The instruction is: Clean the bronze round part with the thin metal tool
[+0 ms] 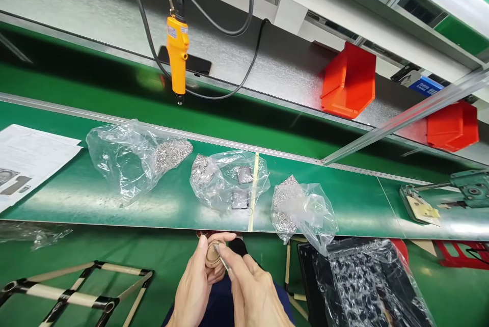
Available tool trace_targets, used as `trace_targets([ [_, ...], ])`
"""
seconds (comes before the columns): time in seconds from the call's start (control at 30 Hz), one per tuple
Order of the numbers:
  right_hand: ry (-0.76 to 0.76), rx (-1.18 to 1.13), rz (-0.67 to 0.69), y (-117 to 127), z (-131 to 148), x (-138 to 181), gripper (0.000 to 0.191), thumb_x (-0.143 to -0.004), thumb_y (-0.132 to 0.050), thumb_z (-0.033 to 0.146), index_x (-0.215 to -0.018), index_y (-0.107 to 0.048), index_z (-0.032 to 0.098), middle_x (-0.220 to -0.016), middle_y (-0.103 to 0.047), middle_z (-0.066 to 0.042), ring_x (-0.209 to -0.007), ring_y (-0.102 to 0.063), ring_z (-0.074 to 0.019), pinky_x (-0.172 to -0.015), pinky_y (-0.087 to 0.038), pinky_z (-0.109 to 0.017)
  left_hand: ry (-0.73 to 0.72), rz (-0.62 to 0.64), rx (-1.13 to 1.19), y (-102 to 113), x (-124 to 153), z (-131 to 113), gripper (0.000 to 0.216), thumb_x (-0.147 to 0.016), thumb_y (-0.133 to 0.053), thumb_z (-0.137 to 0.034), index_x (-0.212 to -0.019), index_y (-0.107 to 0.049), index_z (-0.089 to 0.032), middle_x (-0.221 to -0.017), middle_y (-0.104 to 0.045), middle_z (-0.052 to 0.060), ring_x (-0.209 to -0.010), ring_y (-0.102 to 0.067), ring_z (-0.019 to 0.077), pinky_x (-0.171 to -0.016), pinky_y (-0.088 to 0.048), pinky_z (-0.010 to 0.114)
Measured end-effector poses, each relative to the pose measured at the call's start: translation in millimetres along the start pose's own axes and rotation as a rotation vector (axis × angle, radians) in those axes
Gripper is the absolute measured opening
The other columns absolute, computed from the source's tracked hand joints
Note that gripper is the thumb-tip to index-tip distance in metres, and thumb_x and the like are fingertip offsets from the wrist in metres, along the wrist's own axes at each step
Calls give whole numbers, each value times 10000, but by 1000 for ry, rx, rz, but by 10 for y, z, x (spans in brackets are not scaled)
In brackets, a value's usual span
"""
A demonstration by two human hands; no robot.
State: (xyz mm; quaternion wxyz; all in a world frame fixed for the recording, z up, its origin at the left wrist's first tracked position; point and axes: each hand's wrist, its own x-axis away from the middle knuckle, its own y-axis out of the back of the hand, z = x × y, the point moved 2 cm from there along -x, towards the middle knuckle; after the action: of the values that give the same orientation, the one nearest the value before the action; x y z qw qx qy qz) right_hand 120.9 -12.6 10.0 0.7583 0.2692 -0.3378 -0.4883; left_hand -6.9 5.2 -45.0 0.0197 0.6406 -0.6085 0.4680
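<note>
My left hand (196, 278) holds a small round tan part (213, 254) between thumb and fingers, just below the front edge of the green bench (114, 205). My right hand (252, 291) pinches a thin metal tool (222, 261) whose tip rests on that part. Both hands are over my lap. Three clear plastic bags of small silvery pieces lie on the bench ahead: a left bag (133, 159), a middle bag (227, 180) and a right bag (300, 210).
An orange electric screwdriver (177, 57) hangs on a cable over the bench. Papers (26, 161) lie at the left. Two red bins (349, 82) sit on the far shelf. A black tray in plastic wrap (362, 281) stands at my right, and a metal fixture (420, 207) rests at far right.
</note>
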Motion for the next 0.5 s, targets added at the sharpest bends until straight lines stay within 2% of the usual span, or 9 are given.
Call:
trace_targets([
  [0.17,21,37,-38,-82,20,18,699,-942,-381,152,-1598,-340,389,-827,-555,-43,-618,-542,-197,-587,-466,-303,-10,-30,-32,77,10,39,711,-888,-470,-805,-1220,-668,-208,-652,-503,4,-645,-427,170,-612,-340,286],
  [0.33,50,120,-55,-151,19,30,731,-923,-408,163,-1608,-296,394,-780,-552,-16,-578,-520,-199,-528,-323,-311,-31,-54,-63,108,35,57,717,-892,-457,-806,-1158,-708,-189,-663,-537,26,-656,-464,178,-613,-381,285],
  [0.5,32,107,-29,-193,33,51,814,-868,-471,145,-1615,-276,403,-752,-518,0,-542,-524,-183,-500,-303,-293,-37,-109,-12,84,78,53,733,-855,-474,-837,-1141,-704,-202,-686,-542,23,-668,-478,177,-641,-446,276],
])
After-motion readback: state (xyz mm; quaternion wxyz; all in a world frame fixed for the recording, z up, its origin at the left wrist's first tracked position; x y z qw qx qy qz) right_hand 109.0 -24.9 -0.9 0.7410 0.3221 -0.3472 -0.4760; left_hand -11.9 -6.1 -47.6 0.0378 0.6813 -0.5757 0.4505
